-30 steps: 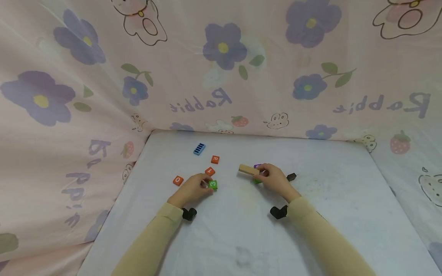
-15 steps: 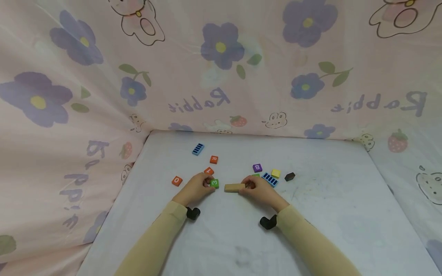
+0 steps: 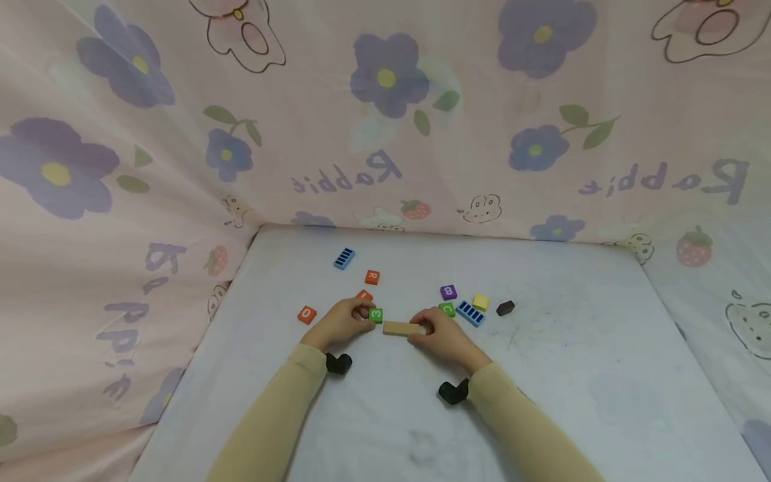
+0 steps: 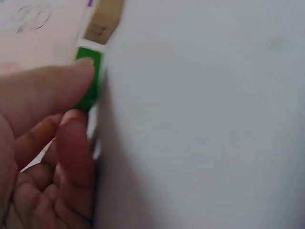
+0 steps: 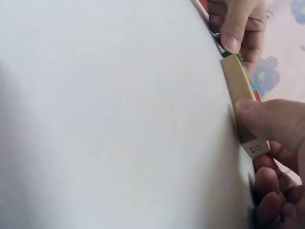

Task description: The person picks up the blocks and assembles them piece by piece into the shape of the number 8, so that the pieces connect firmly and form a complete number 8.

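Between thumb and fingers my left hand (image 3: 343, 323) pinches a green number tile (image 3: 376, 315) marked 3, low over the white table. My right hand (image 3: 444, 337) grips one end of a plain wooden block (image 3: 400, 329), whose free end points left toward the tile. In the left wrist view a narrow gap parts the green tile (image 4: 89, 78) from the wooden block (image 4: 104, 21). The right wrist view has the thumb on the long face of the block (image 5: 238, 88). Partly behind the left fingers lies an orange tile (image 3: 364, 294).
Left of centre lie an orange 0 tile (image 3: 306, 314), an orange R tile (image 3: 372, 276) and a blue slotted piece (image 3: 345, 258). Beyond the right hand are a purple 8 tile (image 3: 448, 292), a green C tile (image 3: 446, 308), another blue slotted piece (image 3: 470, 313), a yellow piece (image 3: 480, 302) and a dark block (image 3: 505, 308).
My right hand has brought the wooden block left and nearer to me, down beside the green tile. The left hand has shifted slightly right with its tile.
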The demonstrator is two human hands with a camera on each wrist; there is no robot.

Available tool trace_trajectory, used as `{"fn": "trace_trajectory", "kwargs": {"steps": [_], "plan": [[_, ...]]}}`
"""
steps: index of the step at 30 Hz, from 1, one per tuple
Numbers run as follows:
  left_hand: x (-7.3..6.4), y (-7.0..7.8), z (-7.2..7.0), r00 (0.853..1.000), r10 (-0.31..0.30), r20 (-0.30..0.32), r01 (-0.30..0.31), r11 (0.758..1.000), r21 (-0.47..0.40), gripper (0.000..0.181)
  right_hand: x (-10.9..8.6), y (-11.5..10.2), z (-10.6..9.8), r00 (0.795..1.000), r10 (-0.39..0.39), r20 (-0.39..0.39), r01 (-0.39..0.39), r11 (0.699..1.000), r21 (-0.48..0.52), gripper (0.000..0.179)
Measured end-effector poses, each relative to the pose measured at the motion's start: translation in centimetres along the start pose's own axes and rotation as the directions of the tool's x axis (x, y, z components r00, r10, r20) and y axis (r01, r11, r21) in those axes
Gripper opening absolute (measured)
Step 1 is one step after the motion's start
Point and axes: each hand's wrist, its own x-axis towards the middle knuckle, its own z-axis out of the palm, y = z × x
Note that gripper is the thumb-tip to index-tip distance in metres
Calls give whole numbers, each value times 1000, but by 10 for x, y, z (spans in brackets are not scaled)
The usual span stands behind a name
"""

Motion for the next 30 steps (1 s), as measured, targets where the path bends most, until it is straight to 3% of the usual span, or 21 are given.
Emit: {"fn": "trace_trajectory", "kwargs": {"steps": [6, 10, 20, 25, 30], "plan": [[-2, 0, -4, 999, -31, 12, 32, 995, -92, 40, -3, -1, -1, 1000, -27, -14, 27, 1000, -1, 29], [-3, -2, -1, 1000, -22, 4, 22, 995, -101, 35, -4, 1, -2, 999, -34, -32, 35, 999, 10, 27], [4, 1, 1, 996, -53, -78, 53, 999, 2, 35, 6, -1, 2, 995, 34, -92, -34, 999, 1, 29], [12, 10, 1, 992, -66, -105, 76, 993, 93, 35, 18, -6, 1, 994, 14, -108, -19, 999, -47, 28], [24, 21, 10, 991, -68, -115, 85, 986, 144, 38, 27, -7, -3, 995, 7, -100, -15, 997, -74, 27]]}}
